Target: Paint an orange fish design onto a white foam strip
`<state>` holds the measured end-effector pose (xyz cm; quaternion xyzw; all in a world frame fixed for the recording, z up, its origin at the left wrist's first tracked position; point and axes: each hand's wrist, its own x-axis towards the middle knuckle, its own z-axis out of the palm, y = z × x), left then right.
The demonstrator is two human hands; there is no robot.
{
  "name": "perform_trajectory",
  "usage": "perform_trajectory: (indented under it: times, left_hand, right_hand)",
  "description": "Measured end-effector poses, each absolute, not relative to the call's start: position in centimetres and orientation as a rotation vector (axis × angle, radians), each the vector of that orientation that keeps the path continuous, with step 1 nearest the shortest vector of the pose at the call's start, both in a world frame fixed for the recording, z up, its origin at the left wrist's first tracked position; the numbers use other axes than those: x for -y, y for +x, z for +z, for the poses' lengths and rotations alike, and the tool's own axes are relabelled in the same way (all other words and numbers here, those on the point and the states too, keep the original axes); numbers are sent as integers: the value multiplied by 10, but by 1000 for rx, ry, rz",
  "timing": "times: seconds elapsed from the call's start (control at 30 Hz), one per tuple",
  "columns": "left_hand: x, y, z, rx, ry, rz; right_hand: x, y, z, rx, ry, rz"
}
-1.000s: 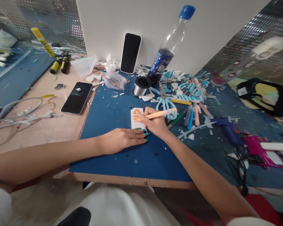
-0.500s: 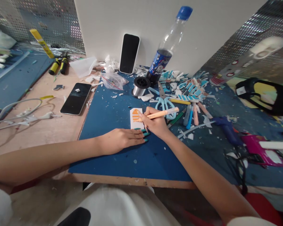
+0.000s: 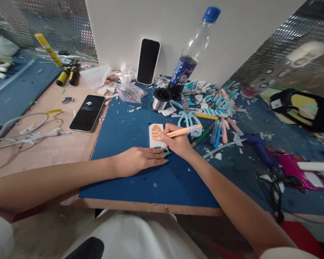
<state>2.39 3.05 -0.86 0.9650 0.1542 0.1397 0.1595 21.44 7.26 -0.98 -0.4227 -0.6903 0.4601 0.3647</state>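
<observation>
A small white card [image 3: 152,144] lies on the blue mat [image 3: 124,133], bearing an orange fish-like drawing with stripes. My right hand [image 3: 176,141] grips an orange marker [image 3: 187,130], its tip down at the drawing and partly hidden by the fingers. Flat on the mat, my left hand [image 3: 142,160] has its green-nailed fingers stretched over the card's lower edge. Just beyond my right hand lie light-blue scissors [image 3: 189,120].
Behind the card stand a wire spool [image 3: 160,100], a cola bottle [image 3: 182,73] and an upright phone [image 3: 148,62]. Another phone [image 3: 88,113] lies to the left. Plastic scraps [image 3: 218,100], several markers [image 3: 216,135] and a glue gun [image 3: 260,147] are on the right.
My right hand and the marker have shifted slightly left over the drawing, with the marker's back end moving left and a little down. My left hand and the card stay put.
</observation>
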Motion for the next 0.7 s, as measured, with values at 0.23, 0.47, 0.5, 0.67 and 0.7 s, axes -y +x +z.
perform_trajectory:
  times: [0.23,0.47,0.5,0.67,0.7]
  left_hand:
    - [-30,23,-9,-440,2756,399]
    - [-30,23,-8,-440,2758,388]
    - [-30,23,-8,-440,2759,385]
    - [-30,23,-7,-435,2759,379]
    - [-30,23,-7,-433,2757,383]
  right_hand:
    - [-73,218,-10,1782,-1110,1148]
    - [-74,222,-10,1776,-1123,1162]
    - [-74,223,-10,1774,-1120,1168]
    - [-74,226,-11,1771,-1125,1165]
    - [-74,227,-11,1765,-1132,1168]
